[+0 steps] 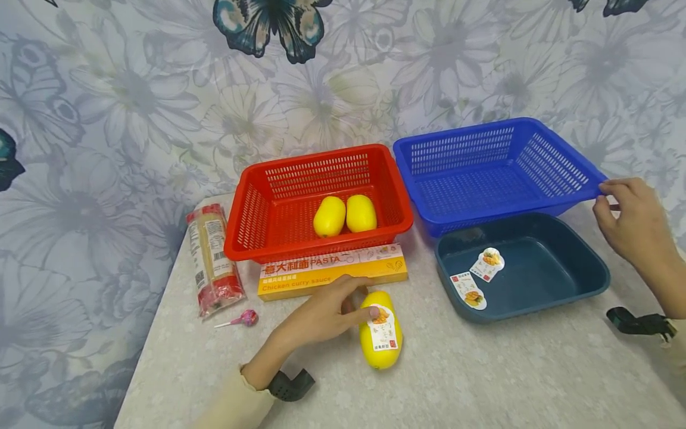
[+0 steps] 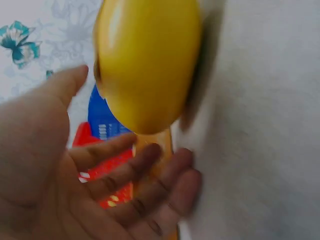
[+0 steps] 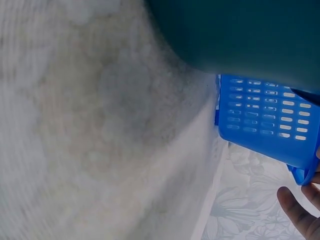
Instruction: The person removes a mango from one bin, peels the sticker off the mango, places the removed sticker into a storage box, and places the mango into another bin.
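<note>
A yellow mango (image 1: 382, 351) with a white sticker lies on the table in the head view. My left hand (image 1: 327, 310) is beside it, thumb over the sticker in that view. In the left wrist view the fingers (image 2: 135, 200) are spread and loosely bent around the near end of the mango (image 2: 150, 60), with a gap visible. My right hand (image 1: 638, 223) pinches the right front corner of the blue basket (image 1: 504, 205) at its rim. Only some fingertips (image 3: 295, 207) show at that corner in the right wrist view.
Two yellow mangoes (image 1: 345, 215) lie in the red basket (image 1: 321, 244). In front is a pasta box (image 1: 332, 271); at left are a noodle packet (image 1: 214, 259) and a lollipop (image 1: 249, 317). Stickers (image 1: 479, 277) lie in the dark teal basin (image 1: 546, 268), before the blue basket.
</note>
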Tool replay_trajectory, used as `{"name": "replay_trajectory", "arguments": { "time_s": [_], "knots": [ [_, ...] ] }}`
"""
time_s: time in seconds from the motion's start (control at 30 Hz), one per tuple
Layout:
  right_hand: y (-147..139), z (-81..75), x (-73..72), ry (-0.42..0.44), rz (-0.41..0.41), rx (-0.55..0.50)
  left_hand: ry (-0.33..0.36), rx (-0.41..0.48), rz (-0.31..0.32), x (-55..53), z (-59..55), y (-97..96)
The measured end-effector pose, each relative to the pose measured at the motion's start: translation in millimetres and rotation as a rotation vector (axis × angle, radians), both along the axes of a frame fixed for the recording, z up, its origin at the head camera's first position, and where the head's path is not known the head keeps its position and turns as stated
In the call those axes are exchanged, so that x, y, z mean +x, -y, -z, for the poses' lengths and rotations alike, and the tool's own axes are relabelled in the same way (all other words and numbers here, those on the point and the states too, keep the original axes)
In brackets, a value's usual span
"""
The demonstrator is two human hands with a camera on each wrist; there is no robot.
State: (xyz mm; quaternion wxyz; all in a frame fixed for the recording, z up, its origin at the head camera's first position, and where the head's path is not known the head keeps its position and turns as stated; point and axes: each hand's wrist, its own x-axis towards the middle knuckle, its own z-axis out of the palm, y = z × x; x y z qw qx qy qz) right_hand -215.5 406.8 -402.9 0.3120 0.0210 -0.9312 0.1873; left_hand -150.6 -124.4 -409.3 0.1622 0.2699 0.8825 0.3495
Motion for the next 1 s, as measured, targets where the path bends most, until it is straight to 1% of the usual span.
{"name": "replay_trajectory", "arguments": {
  "time_s": [0.13,0.23,0.3,0.4,0.57,0.77,0.87,1.0],
  "knots": [
    [0,0.2,-0.1,-0.009,-0.003,0.006,-0.042,0.051,0.079,8.6,8.0,11.0],
    [1,0.4,-2.3,-0.033,-0.004,0.001,-0.044,0.079,0.107,15.7,13.1,15.6],
    [2,0.9,-3.0,-0.047,-0.003,-0.005,-0.041,0.087,0.110,19.0,16.1,16.8],
    [2,2.9,-2.8,-0.057,0.000,-0.012,-0.046,0.089,0.115,21.2,19.7,17.4],
    [3,5.2,-1.3,-0.062,-0.004,-0.026,-0.069,0.085,0.132,21.8,22.6,17.1],
    [2,5.2,0.1,-0.075,0.000,-0.020,-0.071,0.095,0.125,21.9,23.8,15.5],
    [1,1.1,0.9,-0.031,-0.007,0.000,-0.072,0.098,0.121,22.4,24.6,15.3],
    [1,-10.2,3.8,0.114,-0.019,0.041,-0.069,0.100,0.113,23.5,25.8,15.8]
  ]
}}
